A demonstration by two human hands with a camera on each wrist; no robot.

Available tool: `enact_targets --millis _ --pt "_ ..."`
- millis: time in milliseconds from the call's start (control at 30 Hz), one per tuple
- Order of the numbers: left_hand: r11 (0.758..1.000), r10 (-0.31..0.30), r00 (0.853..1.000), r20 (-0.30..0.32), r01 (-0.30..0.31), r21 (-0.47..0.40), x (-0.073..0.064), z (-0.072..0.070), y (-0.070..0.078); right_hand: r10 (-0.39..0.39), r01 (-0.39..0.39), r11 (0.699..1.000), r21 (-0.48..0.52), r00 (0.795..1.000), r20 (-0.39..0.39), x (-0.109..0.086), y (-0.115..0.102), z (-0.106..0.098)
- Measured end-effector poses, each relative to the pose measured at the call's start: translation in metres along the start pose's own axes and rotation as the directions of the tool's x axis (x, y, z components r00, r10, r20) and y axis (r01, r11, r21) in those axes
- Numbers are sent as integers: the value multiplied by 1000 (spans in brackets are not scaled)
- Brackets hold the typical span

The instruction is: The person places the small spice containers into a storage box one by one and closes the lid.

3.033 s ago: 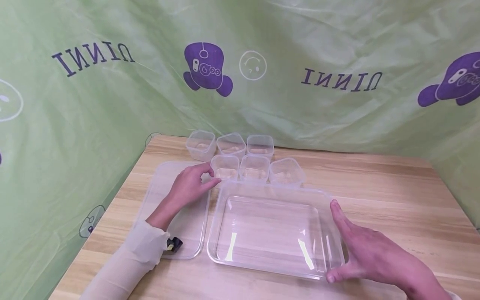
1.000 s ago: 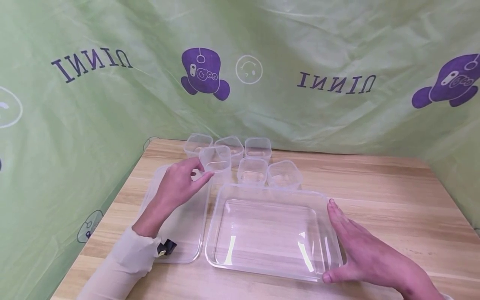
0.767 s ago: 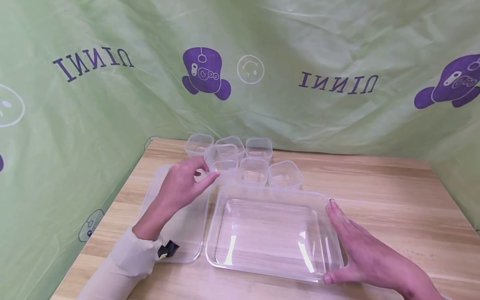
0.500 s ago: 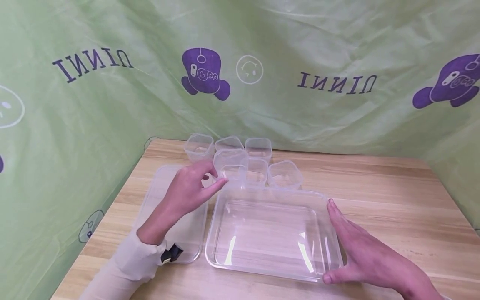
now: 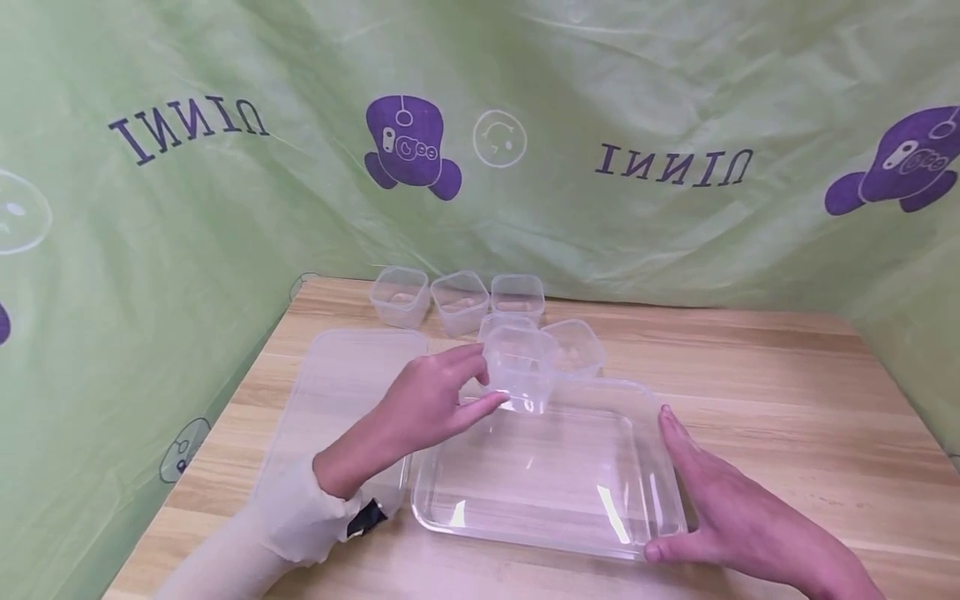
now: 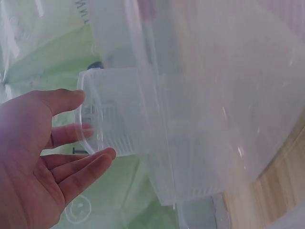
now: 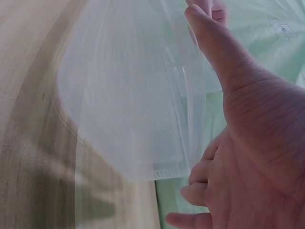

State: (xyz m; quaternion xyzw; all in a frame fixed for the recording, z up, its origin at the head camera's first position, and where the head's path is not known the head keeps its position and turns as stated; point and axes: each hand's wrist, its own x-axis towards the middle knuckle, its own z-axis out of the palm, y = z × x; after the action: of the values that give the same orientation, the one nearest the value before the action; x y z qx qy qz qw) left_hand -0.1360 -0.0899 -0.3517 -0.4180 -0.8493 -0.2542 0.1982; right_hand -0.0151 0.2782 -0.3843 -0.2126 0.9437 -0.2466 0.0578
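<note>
My left hand (image 5: 427,404) pinches a small clear plastic container (image 5: 517,371) by its left rim, thumb in front and fingers behind. It hangs over the back edge of a large clear rectangular container (image 5: 555,475). In the left wrist view, fingertips and thumb sit at the rim of the small container (image 6: 114,112). My right hand (image 5: 738,517) lies against the large container's right side, fingers stretched along the wall and thumb at the front corner. In the right wrist view, its thumb and fingers straddle the edge of the large container (image 7: 124,105).
Three small containers (image 5: 400,300) line the table's back edge. Before them stand two more, a right one (image 5: 577,346) and one (image 5: 498,321) partly hidden by the held container. A flat clear lid (image 5: 330,392) lies left, under my left forearm. A green printed curtain (image 5: 600,233) hangs behind the wooden table (image 5: 787,400).
My left hand has lifted the small container from the front row's left end and carried it right, over the large container. The right hand has stayed at the large container's side.
</note>
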Motion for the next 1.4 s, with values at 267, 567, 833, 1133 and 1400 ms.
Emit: enact_targets --millis 267,567,833,1133,1400 --pt "998 58 995 82 -55 -31 11 9 16 26 -27 999 26 999 25 0 -1 -2" --pt "976 198 946 257 -166 -140 20 23 20 27 -28 999 33 999 31 0 -1 -4" --pt "939 241 881 407 -105 -328 36 40 9 -6 6 999 34 1000 16 -2 1 -4" --pt "948 200 810 552 -17 -319 43 52 8 22 -24 999 40 999 35 0 -1 -4" --pt "960 222 781 584 -69 -273 51 60 6 24 -25 999 33 999 42 0 1 -5"
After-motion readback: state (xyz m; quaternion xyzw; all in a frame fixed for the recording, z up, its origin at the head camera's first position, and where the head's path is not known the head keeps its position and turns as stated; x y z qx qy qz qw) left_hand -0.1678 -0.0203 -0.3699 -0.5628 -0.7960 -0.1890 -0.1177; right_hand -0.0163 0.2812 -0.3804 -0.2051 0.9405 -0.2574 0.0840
